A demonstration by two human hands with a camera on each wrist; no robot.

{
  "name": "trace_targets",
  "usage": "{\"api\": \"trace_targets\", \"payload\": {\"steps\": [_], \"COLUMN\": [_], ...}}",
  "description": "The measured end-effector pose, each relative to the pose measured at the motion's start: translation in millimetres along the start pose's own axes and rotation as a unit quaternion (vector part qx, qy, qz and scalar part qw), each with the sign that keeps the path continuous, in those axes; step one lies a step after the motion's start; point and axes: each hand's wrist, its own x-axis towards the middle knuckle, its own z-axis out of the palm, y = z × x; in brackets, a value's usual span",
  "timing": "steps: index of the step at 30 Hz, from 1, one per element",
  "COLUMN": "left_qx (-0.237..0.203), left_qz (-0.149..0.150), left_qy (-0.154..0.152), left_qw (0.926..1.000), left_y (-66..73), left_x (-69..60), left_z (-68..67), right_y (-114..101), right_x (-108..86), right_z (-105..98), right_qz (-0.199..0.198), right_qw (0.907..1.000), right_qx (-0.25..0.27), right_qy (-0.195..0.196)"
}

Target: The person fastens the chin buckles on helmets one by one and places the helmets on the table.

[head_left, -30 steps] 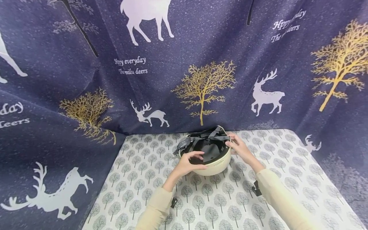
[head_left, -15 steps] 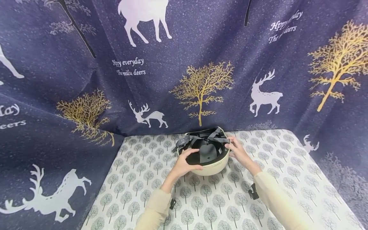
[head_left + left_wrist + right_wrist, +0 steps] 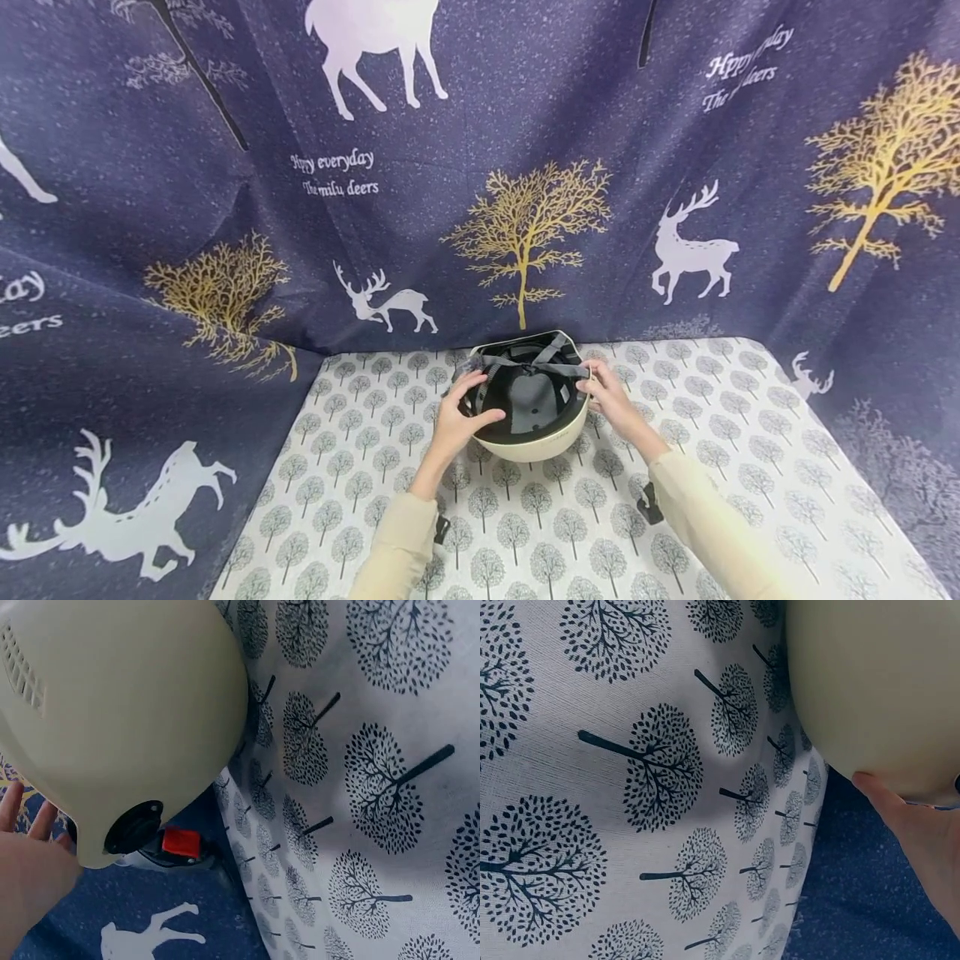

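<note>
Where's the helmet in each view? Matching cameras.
Head: helmet just below center, opening facing up.
Left wrist: helmet fills the upper left, outer shell showing.
Right wrist: helmet at upper right, cut off by the frame.
Shared landmark: white tree-print tablecloth.

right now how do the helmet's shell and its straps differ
The shell is cream; the straps are grey. The shell is a broad, rounded bowl, whereas the straps are narrow bands. The shell is upturned; the straps stretch across it. Both belong to one helmet.
</note>
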Motion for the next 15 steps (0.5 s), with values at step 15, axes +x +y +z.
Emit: {"api": "trace_targets", "payload": {"steps": [15], "left_qx": [0.030], "left_qz": [-0.016], "left_qy": [0.005], "left_qw": [0.9994], "left_y": [-63.3], "left_x": [5.3], "left_z": [9.6], "right_y": [15.6], "right_x": [-15.4], "right_z": [-5.2], "right_qz": [0.038], "right_qw": [0.9974], "right_qx": [-0.043], "right_qy": [0.044]}}
